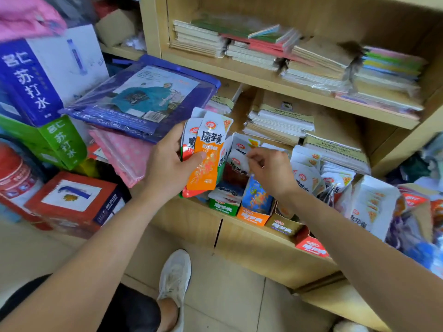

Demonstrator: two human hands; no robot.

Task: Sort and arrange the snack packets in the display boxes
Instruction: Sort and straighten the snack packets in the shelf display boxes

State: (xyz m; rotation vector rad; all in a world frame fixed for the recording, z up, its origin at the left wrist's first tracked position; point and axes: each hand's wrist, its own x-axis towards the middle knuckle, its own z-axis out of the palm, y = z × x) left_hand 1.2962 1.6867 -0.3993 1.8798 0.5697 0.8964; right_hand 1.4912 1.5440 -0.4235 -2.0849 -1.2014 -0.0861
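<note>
A row of display boxes (pixel 254 215) stands along the front edge of the lowest open shelf of the shelf unit (pixel 239 75), with stacks of notebooks (pixel 280 121) behind it on the same shelf and more stacks (pixel 261 53) on the shelf above. The left hand (pixel 165 168) holds a bunch of snack packets (pixel 207 159) above the row's left end, and the right hand (pixel 271 171) is just to its right, fingertips at the packets standing in the boxes. Left of the unit, cartons (pixel 31 80) are stacked, a flat package (pixel 143 101) lies on them against the unit, and a shoe (pixel 175 276) is on the floor in front

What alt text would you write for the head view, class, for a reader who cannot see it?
A person's left hand holds several snack packets, an orange one in front, while the right hand pinches a white packet in display boxes on a wooden shelf unit.
</note>
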